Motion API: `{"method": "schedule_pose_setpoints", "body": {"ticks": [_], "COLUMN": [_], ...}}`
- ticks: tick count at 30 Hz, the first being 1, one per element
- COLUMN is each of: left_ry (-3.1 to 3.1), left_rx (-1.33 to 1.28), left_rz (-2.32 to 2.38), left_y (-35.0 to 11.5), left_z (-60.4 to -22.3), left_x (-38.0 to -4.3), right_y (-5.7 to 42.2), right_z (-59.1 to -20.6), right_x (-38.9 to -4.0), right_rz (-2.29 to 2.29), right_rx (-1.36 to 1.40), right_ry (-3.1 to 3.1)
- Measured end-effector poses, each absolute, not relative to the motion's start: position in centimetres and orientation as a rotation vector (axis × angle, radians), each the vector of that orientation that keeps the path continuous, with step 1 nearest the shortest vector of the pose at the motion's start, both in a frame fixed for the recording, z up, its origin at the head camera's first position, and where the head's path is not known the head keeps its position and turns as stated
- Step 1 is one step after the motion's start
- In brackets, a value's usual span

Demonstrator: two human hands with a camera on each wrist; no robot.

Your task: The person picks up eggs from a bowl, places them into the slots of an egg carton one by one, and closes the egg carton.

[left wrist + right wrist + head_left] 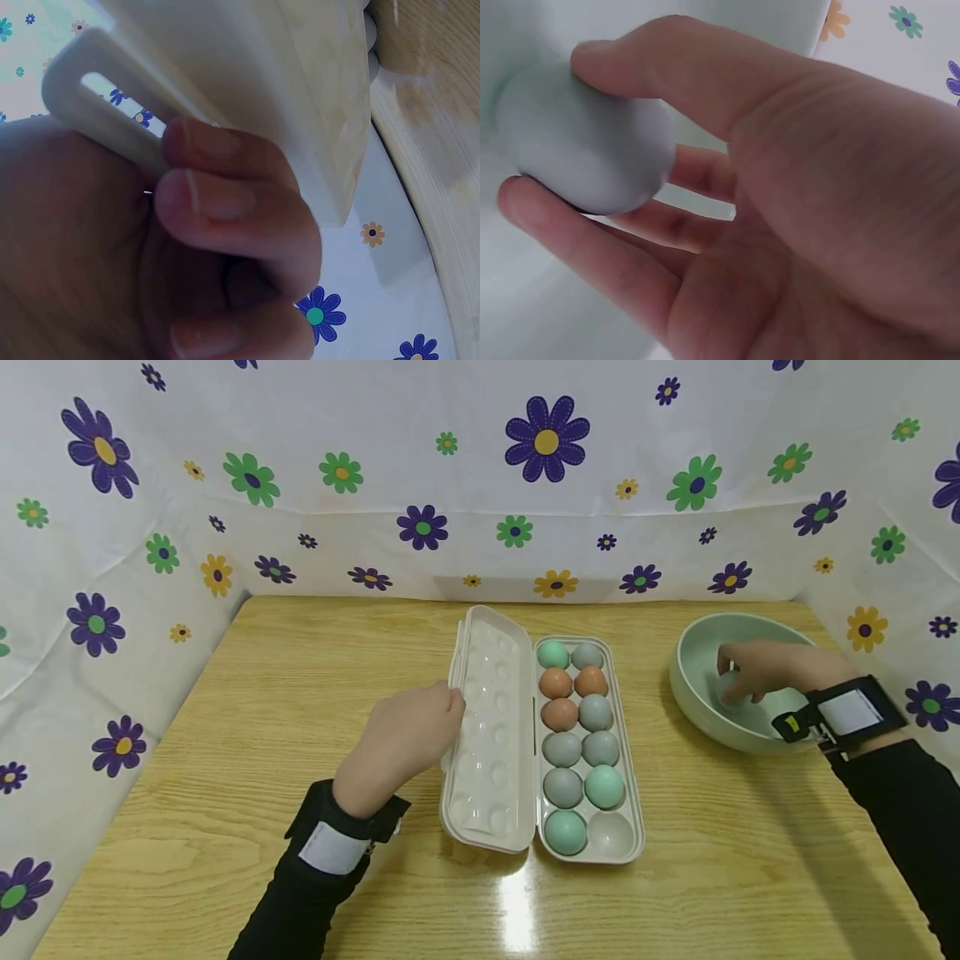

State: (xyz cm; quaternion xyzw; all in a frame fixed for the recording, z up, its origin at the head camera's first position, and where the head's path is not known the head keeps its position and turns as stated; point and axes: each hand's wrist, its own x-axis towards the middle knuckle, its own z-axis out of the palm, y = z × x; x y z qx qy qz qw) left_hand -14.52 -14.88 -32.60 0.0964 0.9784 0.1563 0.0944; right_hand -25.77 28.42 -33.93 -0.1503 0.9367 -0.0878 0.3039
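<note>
In the head view an egg carton lies with its lid folded open to the left. Green, grey and brown eggs fill its cups, except the near right one, which shows its bare bottom. My left hand grips the lid's left edge. Seen from the left wrist, curled fingers hold the lid by a looped tab. Inside the pale green bowl my right hand pinches a grey egg between thumb and fingers.
Everything stands on a wooden table. A white flowered cloth hangs behind it and along both sides. The bowl is at the table's right, apart from the carton.
</note>
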Motion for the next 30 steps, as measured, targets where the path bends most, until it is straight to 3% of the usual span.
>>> {"method": "schedule_pose_setpoints", "body": {"ticks": [10,30], "left_ry": [2.905,2.91], "left_rx": [0.301,0.297], "left_rz": [0.458,0.442], "left_y": [-14.9,-14.9], "left_z": [-32.7,-32.8], "left_x": [-14.5,-14.5], "right_y": [27.8,26.1], "right_z": [-34.0,-32.3], "right_x": [-25.2,-22.9], "right_rz": [-0.175,-0.178], "right_rx": [-0.551,-0.603], "right_ry": [2.741,2.866]}}
